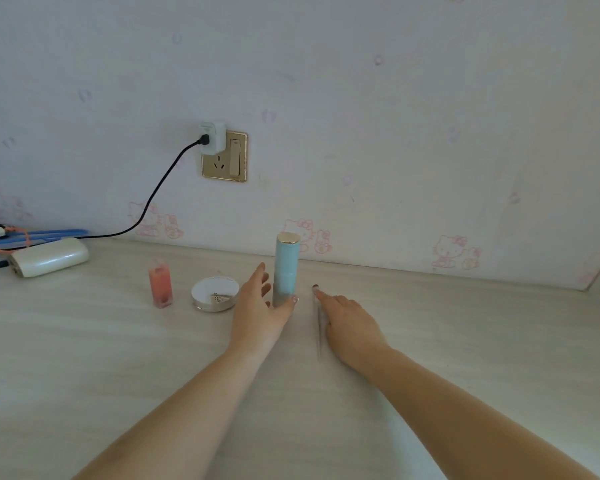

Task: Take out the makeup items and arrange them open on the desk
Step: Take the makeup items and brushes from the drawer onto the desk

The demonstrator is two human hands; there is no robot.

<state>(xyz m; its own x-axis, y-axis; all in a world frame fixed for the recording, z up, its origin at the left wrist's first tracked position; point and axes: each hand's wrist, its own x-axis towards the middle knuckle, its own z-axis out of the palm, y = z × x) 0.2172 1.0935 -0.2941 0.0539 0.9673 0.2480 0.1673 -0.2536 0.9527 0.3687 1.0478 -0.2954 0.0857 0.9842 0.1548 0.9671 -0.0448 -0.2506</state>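
A tall light-blue tube (286,268) with a gold top stands upright on the pale wooden desk (118,358) near the wall. My left hand (257,313) is at its base: the thumb lies across the front of the tube and the fingers stretch out straight on its left side. A thin pale pencil-like stick (319,327) with a dark tip lies flat just right of the tube. My right hand (350,327) rests beside it, its straight index finger touching the dark tip. A small pink bottle (160,286) and a closed round white compact (215,293) stand left of the tube.
A white power bank (49,257) and blue items with cables lie at the far left of the desk. A black cable (160,188) runs up to a charger in the gold wall socket (225,156). The wall stands close behind the items.
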